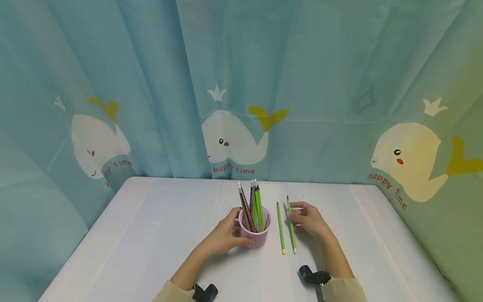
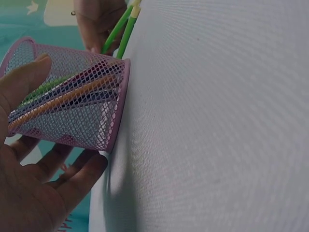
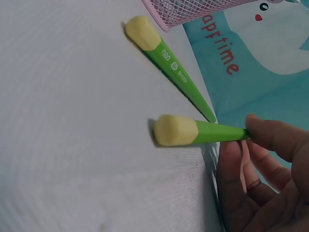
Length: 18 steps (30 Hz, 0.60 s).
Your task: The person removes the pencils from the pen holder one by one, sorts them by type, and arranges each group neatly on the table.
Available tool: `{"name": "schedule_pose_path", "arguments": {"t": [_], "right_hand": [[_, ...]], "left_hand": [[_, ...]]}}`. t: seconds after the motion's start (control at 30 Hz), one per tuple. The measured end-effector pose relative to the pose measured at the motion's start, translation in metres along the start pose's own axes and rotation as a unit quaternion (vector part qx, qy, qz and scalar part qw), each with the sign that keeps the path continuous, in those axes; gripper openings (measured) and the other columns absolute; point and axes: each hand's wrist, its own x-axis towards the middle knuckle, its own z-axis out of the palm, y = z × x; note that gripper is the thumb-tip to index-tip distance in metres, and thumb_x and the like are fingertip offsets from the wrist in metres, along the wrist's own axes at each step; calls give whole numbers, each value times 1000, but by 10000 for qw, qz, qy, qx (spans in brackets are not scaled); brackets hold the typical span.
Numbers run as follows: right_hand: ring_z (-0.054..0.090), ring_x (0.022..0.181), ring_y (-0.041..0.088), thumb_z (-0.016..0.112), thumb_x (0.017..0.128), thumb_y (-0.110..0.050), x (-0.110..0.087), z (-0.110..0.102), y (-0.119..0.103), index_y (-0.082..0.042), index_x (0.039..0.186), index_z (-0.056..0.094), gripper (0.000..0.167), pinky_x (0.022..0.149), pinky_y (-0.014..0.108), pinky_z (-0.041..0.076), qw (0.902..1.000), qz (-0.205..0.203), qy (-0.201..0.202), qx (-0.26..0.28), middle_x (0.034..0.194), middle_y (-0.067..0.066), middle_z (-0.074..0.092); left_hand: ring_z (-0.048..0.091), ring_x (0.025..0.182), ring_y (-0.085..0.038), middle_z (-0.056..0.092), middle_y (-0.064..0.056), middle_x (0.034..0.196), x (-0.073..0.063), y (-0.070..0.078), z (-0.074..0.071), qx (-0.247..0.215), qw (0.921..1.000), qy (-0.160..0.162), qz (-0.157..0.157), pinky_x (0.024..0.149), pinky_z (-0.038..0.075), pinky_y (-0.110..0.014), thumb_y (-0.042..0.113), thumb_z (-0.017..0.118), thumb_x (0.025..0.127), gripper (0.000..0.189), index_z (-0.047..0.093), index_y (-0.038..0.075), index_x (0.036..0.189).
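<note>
My left hand (image 1: 222, 237) grips a pink mesh pencil cup (image 1: 258, 240) from its left side, thumb in front and fingers round the back. Inside the cup stand several pencils (image 1: 259, 209), some green with dark tips up, others dark, red or gold. To the right, my right hand (image 1: 310, 220) pinches a green pencil (image 3: 217, 133) between thumb and fingers. Its pale yellow end points toward me, close over the table in the right wrist view. Another green pencil (image 1: 281, 230) lies on the table between the cup and the held pencil, almost parallel to it.
A white cloth covers the table (image 1: 151, 235). Behind its far edge hangs a blue-green curtain (image 1: 320, 75) printed with whales and lettering. Dark wrist mounts (image 1: 313, 275) sit at both sleeves.
</note>
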Motion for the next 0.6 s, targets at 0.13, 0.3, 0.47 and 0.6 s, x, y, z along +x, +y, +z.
{"name": "schedule_pose_path", "arguments": {"t": [0.13, 0.3, 0.47, 0.6], "right_hand": [[66, 78, 18, 71, 89, -6, -3, 0, -1, 0, 135, 54, 49, 61, 30, 60, 10000, -20, -46, -54, 98, 13, 65], [66, 76, 19, 71, 88, -3, -3, 2, -1, 2, 133, 54, 48, 61, 32, 60, 9999, -31, -18, -121, 95, 13, 65], [63, 74, 18, 72, 87, -2, -2, 3, -1, 2, 131, 55, 47, 60, 31, 60, 9998, -60, -1, -215, 92, 12, 64], [62, 74, 18, 72, 87, -3, -2, 4, 0, 2, 130, 56, 46, 61, 32, 60, 9995, -48, 5, -323, 90, 11, 63]], "left_hand": [[59, 122, -36, 54, -16, 139, 0, 0, 0, 4, 10000, 3, -24, 98, 55, -45, 18, 84, 80, 84, 33, 7, 146], [58, 123, -35, 53, -15, 139, 0, 1, 1, -46, 10000, 20, -78, 99, 54, -44, 17, 84, 80, 84, 33, 7, 147], [58, 123, -36, 53, -15, 140, 0, 1, 1, -42, 10000, 44, -52, 99, 54, -45, 17, 84, 80, 84, 34, 7, 147], [58, 123, -34, 53, -13, 140, 0, 0, 1, 10, 10000, 47, -75, 100, 54, -44, 18, 84, 80, 84, 34, 8, 147]]}}
